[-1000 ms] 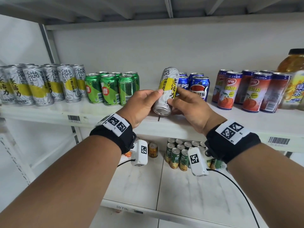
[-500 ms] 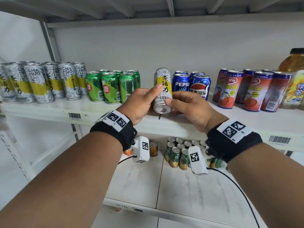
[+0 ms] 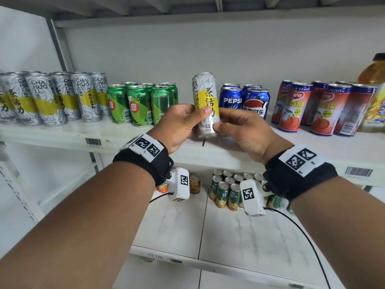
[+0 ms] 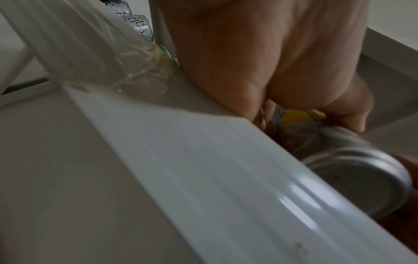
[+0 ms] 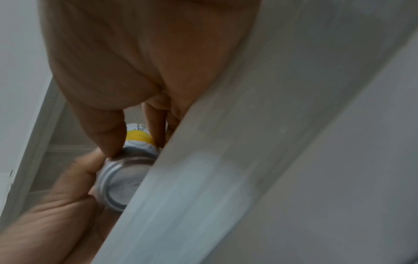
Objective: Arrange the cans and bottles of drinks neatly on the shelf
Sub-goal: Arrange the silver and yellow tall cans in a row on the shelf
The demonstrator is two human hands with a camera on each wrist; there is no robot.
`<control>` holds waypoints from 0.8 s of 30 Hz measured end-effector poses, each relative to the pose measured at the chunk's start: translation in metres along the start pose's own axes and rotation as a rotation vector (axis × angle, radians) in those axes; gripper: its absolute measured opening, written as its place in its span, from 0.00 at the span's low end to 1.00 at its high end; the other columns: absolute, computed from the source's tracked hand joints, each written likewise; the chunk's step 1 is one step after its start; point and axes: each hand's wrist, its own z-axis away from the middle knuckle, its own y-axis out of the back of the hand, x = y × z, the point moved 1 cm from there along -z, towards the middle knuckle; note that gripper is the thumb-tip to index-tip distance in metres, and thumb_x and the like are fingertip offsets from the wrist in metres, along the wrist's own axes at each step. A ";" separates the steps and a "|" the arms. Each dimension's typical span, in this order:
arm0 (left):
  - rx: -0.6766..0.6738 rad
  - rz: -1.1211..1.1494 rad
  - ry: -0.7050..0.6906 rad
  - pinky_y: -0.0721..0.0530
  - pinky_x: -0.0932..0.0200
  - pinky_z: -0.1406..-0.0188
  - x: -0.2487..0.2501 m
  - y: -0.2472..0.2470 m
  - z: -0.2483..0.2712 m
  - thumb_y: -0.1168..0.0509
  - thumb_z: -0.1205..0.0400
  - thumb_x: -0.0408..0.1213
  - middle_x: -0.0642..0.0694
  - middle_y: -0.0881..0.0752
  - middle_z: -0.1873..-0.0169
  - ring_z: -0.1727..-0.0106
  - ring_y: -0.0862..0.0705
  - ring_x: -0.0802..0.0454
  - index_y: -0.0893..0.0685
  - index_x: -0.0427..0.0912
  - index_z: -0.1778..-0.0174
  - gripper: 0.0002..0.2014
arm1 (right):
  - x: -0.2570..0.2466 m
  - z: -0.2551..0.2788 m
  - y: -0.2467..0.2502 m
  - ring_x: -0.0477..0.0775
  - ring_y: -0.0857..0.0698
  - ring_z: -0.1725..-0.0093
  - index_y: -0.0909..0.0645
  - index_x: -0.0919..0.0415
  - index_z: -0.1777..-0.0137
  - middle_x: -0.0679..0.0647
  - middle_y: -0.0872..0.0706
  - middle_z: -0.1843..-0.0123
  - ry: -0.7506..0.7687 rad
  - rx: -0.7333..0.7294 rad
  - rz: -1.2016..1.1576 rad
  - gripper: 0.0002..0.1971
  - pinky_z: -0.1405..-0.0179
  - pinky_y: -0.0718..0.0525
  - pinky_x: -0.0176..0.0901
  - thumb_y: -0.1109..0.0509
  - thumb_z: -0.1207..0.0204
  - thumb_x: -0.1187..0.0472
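Note:
A tall silver can with a yellow band (image 3: 205, 101) stands nearly upright just above the white shelf (image 3: 62, 134), between the green cans and the Pepsi cans. My left hand (image 3: 183, 122) grips its left side, thumb across the yellow band. My right hand (image 3: 237, 130) pinches its lower right side near the base. The left wrist view shows the can's silver bottom (image 4: 359, 178) past the shelf edge. In the right wrist view the can's base (image 5: 123, 178) sits between my thumb and fingers.
On the shelf stand several matching silver cans (image 3: 52, 99) at the left, green cans (image 3: 141, 103), blue Pepsi cans (image 3: 245, 99), red cans (image 3: 320, 107) and a yellow bottle (image 3: 373, 86) at the right. Small green cans (image 3: 227, 188) stand on the lower shelf (image 3: 250, 236).
The can has swung from leaning right to nearly upright and shifted slightly left. Both hands have kept hold of it.

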 end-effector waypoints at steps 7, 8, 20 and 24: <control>-0.047 -0.001 -0.044 0.09 0.34 0.34 -0.001 0.003 0.002 0.15 0.26 0.34 0.34 0.06 0.39 0.36 0.07 0.35 0.15 0.34 0.32 0.27 | -0.001 -0.002 0.001 0.49 0.07 0.43 0.10 0.51 0.37 0.50 0.05 0.42 0.031 0.058 0.060 0.09 0.42 0.10 0.45 0.28 0.13 0.58; -0.048 -0.004 -0.047 0.08 0.36 0.34 -0.001 0.004 0.002 0.14 0.27 0.33 0.36 0.06 0.39 0.36 0.07 0.36 0.15 0.36 0.32 0.28 | -0.002 -0.002 0.001 0.47 0.07 0.44 0.09 0.49 0.39 0.50 0.05 0.43 0.042 0.061 0.058 0.08 0.44 0.10 0.40 0.27 0.14 0.55; -0.047 -0.281 -0.200 0.09 0.53 0.34 -0.003 -0.003 0.002 0.16 0.28 0.19 0.38 0.10 0.34 0.38 0.09 0.54 0.19 0.37 0.25 0.35 | -0.003 0.003 0.001 0.54 0.10 0.32 0.14 0.62 0.29 0.54 0.07 0.35 0.131 0.073 0.005 0.30 0.27 0.14 0.51 0.16 0.30 0.54; -0.058 -0.315 -0.209 0.10 0.55 0.37 -0.003 -0.002 0.001 0.18 0.27 0.17 0.37 0.10 0.36 0.41 0.10 0.57 0.19 0.36 0.27 0.33 | -0.002 0.004 0.000 0.56 0.10 0.33 0.13 0.60 0.31 0.54 0.06 0.36 0.136 0.064 0.055 0.30 0.26 0.15 0.55 0.13 0.33 0.53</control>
